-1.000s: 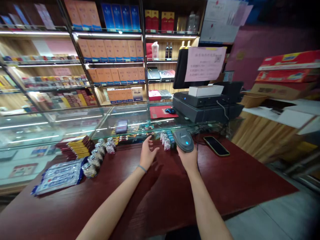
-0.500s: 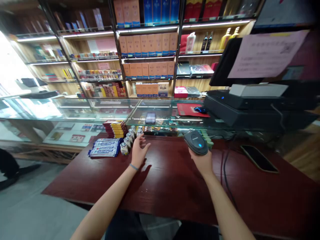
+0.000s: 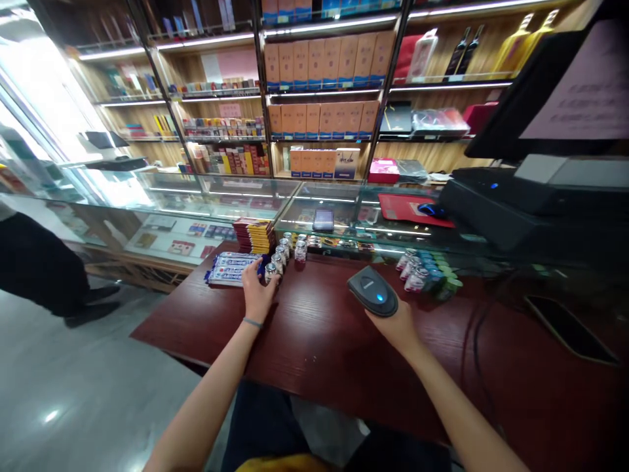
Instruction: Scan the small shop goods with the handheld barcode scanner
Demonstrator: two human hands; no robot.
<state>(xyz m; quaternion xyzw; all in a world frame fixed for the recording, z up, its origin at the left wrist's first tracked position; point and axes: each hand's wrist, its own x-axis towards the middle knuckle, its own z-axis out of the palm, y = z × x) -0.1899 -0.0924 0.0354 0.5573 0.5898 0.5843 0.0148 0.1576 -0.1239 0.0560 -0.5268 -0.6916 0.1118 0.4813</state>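
Scanner (image 3: pixel 372 288) first: it sat in my right hand (image 3: pixel 398 326), which was clamped on it from underneath, over the bench (image 3: pixel 314 318), with its blue light (image 3: pixel 380 298) lit. To the left of the scanner, and farther back, small jars (image 3: pixel 277 261) stood in two short lines. My left hand (image 3: pixel 258 295) was also left of the scanner, thumb and fingers spread apart at the near end of the longer line, close to the nearest jar; whether they touched it, I could not tell. Farther left of the scanner lay blue-and-white packets (image 3: pixel 230 270), partly behind my fingertips, and a maroon-and-yellow stack (image 3: pixel 259 237) rose beyond them. Right of the scanner, slightly farther back, was a cluster of pink, blue and green containers (image 3: pixel 432 280), and a phone (image 3: pixel 570 328) lay well to the right. I judged the step in hand to be a reach for the end jar with the scanner held ready, though the packets were near enough to leave doubt. As I read it, the next move called for thumb and fingers to close gently round that jar without knocking its neighbours.
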